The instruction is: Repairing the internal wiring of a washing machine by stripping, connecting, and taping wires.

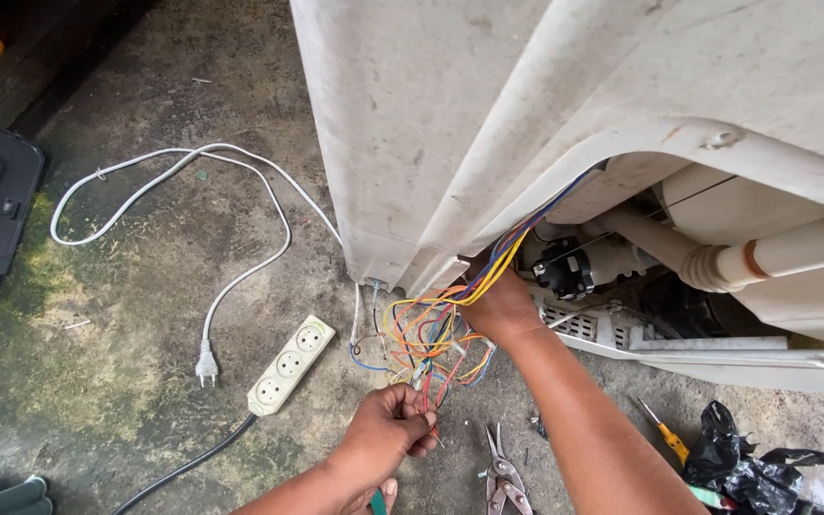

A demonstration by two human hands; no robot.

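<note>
A tangle of thin wires (431,339) is seen hanging out of the open underside of a tipped white machine (488,124). The wires are orange, yellow, blue, red and white; they are looped loosely over one another just above the concrete floor (145,315), and a bundle of them is led up under the curved edge of the housing.

The left hand (388,429) is held low, knuckles up, with the fingers curled tight and a few red and pale wire ends pinched between fingertips and thumb. The right hand (503,305) is pushed up into the opening at the housing's edge, with the forearm stretched diagonally from the lower right; its fingers are hidden behind the wires and housing, so it cannot be told whether they are closed.

Inside the opening a black motor part (565,270) and a pale hose (708,262) are visible. On the floor a white power strip (290,364) is laid beside a white plug (206,365) and its looped cable (240,181). Pliers (502,472) are placed just right of the left hand, and a yellow-handled screwdriver (665,434) lies by a black bag (736,458).
</note>
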